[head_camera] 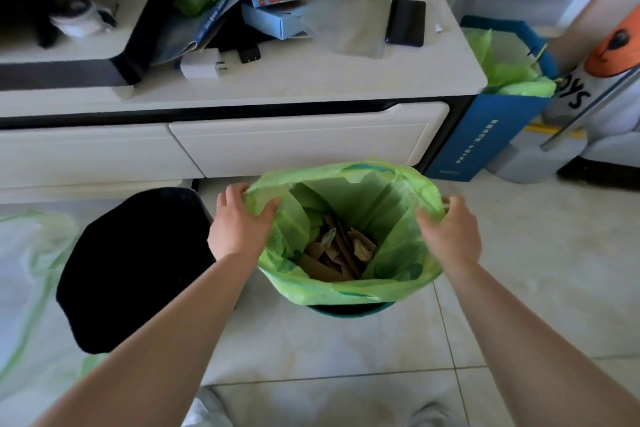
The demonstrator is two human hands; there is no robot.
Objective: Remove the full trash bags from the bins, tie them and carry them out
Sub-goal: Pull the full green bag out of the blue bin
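A green trash bag (349, 289) lines a round dark teal bin (349, 309) on the tiled floor in front of me. Its mouth is held wide, and brown cardboard scraps and crumpled paper (341, 251) lie at the bottom. My left hand (239, 224) pinches the bag's left rim, thumb inside and fingers outside. My right hand (450, 230) grips the right rim the same way. Most of the bin is hidden under the bag.
A black stool or bin (138, 267) stands just left of the bag. A white TV cabinet (298, 139) with clutter runs across the back. A blue bin with another green bag (505, 80) stands at its right end. Clear plastic (31, 281) lies at far left.
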